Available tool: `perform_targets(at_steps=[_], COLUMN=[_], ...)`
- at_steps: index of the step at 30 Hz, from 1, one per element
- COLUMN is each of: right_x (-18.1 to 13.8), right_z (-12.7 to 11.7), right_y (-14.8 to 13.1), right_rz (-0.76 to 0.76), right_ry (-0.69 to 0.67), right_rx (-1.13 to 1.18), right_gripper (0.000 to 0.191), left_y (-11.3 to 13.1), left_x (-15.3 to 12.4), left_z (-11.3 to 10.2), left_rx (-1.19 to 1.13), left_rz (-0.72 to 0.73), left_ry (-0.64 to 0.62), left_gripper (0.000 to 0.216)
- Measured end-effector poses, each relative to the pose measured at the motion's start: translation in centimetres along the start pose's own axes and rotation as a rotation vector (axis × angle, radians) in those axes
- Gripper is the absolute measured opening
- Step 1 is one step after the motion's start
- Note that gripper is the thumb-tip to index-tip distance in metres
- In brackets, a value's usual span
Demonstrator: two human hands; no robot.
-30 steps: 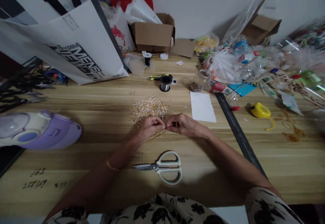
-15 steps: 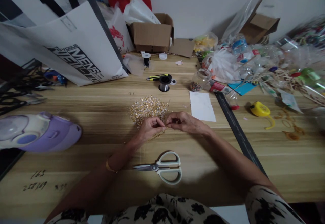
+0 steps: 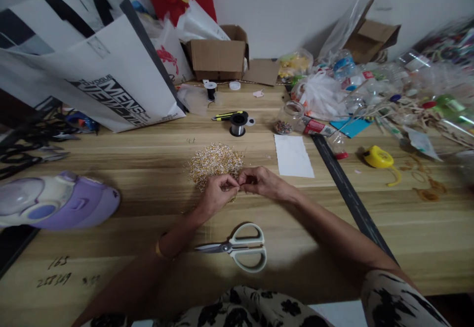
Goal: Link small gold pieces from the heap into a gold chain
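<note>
beside a glittery gold-and-silver heap (image 3: 213, 161), inside the wooden counter's (image 3: 148, 169) near edge, left hand (image 3: 214, 197) and right hand (image 3: 263, 181) are pinching closed, contents indiscernible, needing steadiness.

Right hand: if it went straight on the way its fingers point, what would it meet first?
Most likely the left hand, at its fingertips, directly ahead of the right hand; whether the two touch is too small to tell.
</note>
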State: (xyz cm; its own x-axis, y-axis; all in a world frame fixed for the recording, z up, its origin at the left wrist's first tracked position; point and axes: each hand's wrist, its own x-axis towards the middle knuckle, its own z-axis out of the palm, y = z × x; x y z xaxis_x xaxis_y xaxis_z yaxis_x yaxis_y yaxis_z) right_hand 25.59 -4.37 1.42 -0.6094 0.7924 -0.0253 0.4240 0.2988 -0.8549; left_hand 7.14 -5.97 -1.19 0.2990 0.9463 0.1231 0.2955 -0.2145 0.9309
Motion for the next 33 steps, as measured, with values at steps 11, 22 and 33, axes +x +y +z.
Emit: perform_targets(at_steps=[11, 22, 33], right_x=[-0.1, 0.2, 0.9], right_z=[0.1, 0.5, 0.4], right_y=[-0.4, 0.6, 1.9], right_rz=[-0.128, 0.015, 0.169], right_ry=[0.011, 0.017, -0.091], right_rx=[-0.148, 0.138, 0.691], right_gripper=[0.008, 0.004, 0.029], left_y=[-0.6, 0.2, 0.4], left_x=[0.0, -0.7, -0.7], left_z=[0.2, 0.2, -0.2], left_rx=[-0.023, 0.283, 0.296], left_rz=[-0.024, 0.240, 0.462], left_ry=[-0.001, 0.040, 0.100], left_gripper=[0.004, 0.014, 0.014])
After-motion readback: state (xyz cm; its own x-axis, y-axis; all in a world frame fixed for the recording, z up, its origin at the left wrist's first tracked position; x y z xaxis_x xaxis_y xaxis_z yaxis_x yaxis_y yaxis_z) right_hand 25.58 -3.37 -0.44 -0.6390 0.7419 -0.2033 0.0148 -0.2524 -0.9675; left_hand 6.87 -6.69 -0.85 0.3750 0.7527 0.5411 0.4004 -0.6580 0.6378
